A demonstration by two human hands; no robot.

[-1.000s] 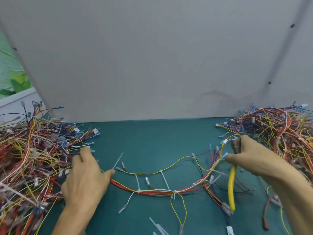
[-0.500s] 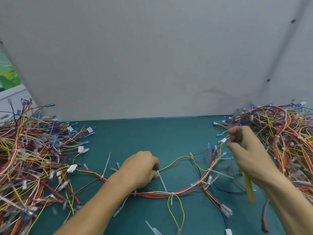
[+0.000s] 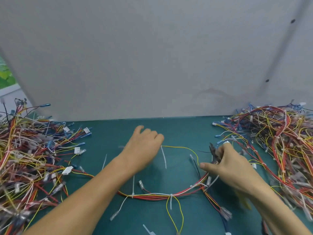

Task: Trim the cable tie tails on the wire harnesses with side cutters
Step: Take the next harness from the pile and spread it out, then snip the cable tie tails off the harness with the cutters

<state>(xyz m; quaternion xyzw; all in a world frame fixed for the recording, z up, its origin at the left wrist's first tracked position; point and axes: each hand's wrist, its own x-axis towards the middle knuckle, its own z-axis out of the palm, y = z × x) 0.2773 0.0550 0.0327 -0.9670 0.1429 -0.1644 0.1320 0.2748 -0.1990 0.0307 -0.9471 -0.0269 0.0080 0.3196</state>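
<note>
One wire harness (image 3: 152, 197) of red, yellow and white wires lies curved on the green mat (image 3: 177, 131). White cable tie tails stick out of it, one (image 3: 164, 157) just below my left hand, others (image 3: 133, 185) (image 3: 171, 203) on the lower bundle. My left hand (image 3: 144, 146) is curled over the harness's far end, where a yellow wire and a tie tail come out from under the fingers. My right hand (image 3: 228, 167) grips the side cutters (image 3: 213, 152). Their dark jaws point up beside the harness's right arm, and the yellow handles are blurred behind my wrist.
A big tangle of harnesses (image 3: 28, 160) fills the left of the mat, and another pile (image 3: 279, 146) fills the right. A grey board (image 3: 152, 56) stands along the mat's far edge. A loose tie (image 3: 104, 161) and cut tails (image 3: 147, 230) lie on the mat.
My left hand left the left pile, crossed to the harness's middle and drew its far end away from me. My right hand with the cutters came down and left toward the harness.
</note>
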